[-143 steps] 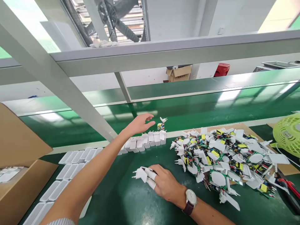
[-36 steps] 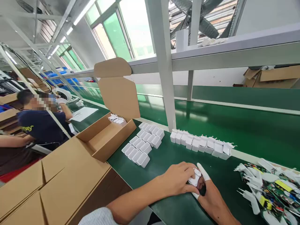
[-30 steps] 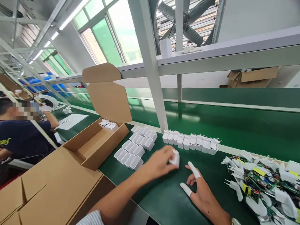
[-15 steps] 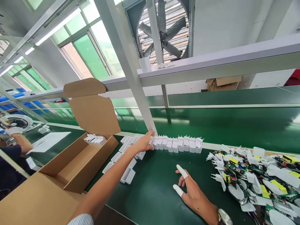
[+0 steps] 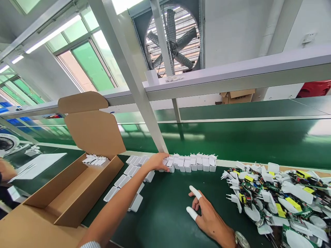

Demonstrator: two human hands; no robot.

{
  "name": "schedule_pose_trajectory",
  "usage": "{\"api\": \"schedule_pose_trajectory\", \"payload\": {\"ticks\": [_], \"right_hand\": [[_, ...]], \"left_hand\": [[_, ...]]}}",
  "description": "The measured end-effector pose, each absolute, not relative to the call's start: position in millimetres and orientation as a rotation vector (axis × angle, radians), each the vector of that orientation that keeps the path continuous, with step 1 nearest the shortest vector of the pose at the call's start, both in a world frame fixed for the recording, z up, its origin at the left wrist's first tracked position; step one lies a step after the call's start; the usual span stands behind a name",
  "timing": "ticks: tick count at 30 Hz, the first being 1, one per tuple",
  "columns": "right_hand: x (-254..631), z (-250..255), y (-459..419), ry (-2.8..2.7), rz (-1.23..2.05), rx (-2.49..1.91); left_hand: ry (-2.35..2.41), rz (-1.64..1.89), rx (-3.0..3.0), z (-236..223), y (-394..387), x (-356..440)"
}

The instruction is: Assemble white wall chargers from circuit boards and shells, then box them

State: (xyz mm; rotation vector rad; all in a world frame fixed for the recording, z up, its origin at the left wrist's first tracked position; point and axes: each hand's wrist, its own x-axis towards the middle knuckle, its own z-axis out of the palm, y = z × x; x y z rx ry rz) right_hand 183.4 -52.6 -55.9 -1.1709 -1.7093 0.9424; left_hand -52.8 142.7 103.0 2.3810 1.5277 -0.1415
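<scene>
My left hand (image 5: pixel 157 162) reaches to the left end of a row of small white plastic cases (image 5: pixel 193 163), its fingers closed around the end case, which they partly cover. Thin prongs stick up from the tops of that row. Beside and under my left forearm lie several open white plastic shells (image 5: pixel 132 169) in slanting rows. My right hand (image 5: pixel 208 213) hovers over the green tabletop (image 5: pixel 165 213) with nothing in it. White covers sit on its thumb and index finger, which are spread apart, while the other fingers curl loosely.
An open cardboard box (image 5: pixel 85 193) on the left holds white parts (image 5: pixel 95 159) at its far end. To the right lies a heap of circuit boards and white pieces (image 5: pixel 279 199). A slanted metal post (image 5: pixel 141 93) rises behind the row. Another person's arm (image 5: pixel 6 170) shows far left.
The view has turned slightly, so most things sit farther left. My left hand stays at the row's left end, its fingers a little lower. My right hand keeps nearly the same pose.
</scene>
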Motion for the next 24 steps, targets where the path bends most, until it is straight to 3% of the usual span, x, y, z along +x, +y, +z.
{"api": "schedule_pose_trajectory", "payload": {"ticks": [5,16,20,24], "right_hand": [[184,-51,-53,-1.713,0.938,-1.110],[192,-59,-57,-1.704,0.955,-1.181],[199,-70,-55,-1.686,1.005,-1.216],[203,-78,-54,-1.695,1.079,-1.282]], "left_hand": [[1.411,-0.108,2.389,107,97,-66],[1.864,0.401,2.092,67,43,-26],[1.800,0.709,2.105,118,34,-66],[2.158,1.014,2.196,204,38,-166]]}}
